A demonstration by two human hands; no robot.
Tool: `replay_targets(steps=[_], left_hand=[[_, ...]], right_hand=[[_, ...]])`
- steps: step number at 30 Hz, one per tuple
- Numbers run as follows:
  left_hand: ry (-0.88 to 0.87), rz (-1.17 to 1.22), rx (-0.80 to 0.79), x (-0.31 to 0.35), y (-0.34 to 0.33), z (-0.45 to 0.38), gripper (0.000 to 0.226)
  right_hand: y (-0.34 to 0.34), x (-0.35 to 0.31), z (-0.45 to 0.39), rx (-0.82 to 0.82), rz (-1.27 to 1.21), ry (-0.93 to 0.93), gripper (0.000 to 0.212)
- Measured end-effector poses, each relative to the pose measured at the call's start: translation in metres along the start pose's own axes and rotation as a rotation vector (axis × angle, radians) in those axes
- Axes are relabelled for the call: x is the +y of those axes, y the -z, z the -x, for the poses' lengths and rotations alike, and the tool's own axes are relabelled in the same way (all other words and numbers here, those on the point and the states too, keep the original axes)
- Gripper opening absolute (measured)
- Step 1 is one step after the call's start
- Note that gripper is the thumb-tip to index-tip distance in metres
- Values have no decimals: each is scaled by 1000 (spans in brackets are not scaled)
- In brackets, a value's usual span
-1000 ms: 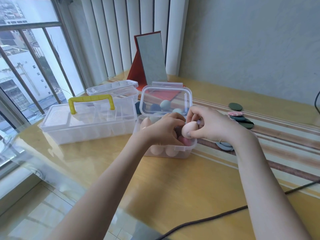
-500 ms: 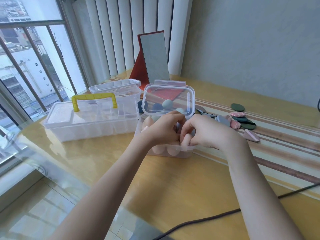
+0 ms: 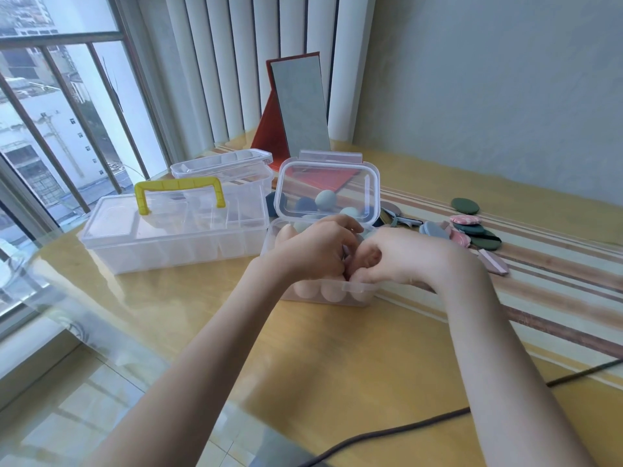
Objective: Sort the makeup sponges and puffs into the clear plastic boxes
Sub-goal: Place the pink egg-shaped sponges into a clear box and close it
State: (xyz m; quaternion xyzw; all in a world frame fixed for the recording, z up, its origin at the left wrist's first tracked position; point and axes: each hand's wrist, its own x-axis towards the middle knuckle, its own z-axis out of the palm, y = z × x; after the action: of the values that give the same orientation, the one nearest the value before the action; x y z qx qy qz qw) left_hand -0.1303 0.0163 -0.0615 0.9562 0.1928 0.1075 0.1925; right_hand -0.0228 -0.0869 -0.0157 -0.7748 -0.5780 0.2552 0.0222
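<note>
Both hands over small open clear plastic box [image 3: 357, 291] at table centre. Left hand [image 3: 315, 252] and right hand [image 3: 409, 256] curl onto peach egg-shaped sponges [image 3: 332, 293] inside; exact grip hidden. Flat green and pink puffs [image 3: 472, 227] lie right of box.

No readable text anywhere in view.

The clear plastic boxes [image 3: 175, 230], their lids, the puffs [image 3: 472, 227] lying to the right of them and the standing mirror [image 3: 298, 106] behind them carry no legible lettering, label, brand or number.

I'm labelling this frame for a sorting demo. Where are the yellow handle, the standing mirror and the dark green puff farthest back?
yellow handle [image 3: 178, 184]: head view, middle of its top bar.
standing mirror [image 3: 300, 106]: head view, centre of the glass.
dark green puff [image 3: 465, 206]: head view, centre of its top face.
</note>
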Motion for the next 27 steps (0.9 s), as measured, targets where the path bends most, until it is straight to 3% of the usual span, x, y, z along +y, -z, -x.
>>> replay_targets(steps=[4, 9, 13, 19, 24, 27], left_hand=[[-19, -75, -25, -2, 4, 4, 22], [51, -61, -147, -3, 9, 7, 13], [20, -112, -72, -3, 4, 7, 13], [13, -1, -158, -8, 18, 16, 14], [-16, -58, -328, -9, 31, 8, 21], [-16, -102, -283, -7, 24, 4, 16]], right_hand=[[-8, -4, -7, 63, 125, -10, 11], [-5, 1, -5, 84, -26, -71, 14], [-18, -16, -9, 241, 275, -129, 13], [-1, -2, 2, 76, 2, -43, 23], [-2, 1, 1, 82, -37, -20, 10], [-7, 1, -4, 92, 64, -57, 24]])
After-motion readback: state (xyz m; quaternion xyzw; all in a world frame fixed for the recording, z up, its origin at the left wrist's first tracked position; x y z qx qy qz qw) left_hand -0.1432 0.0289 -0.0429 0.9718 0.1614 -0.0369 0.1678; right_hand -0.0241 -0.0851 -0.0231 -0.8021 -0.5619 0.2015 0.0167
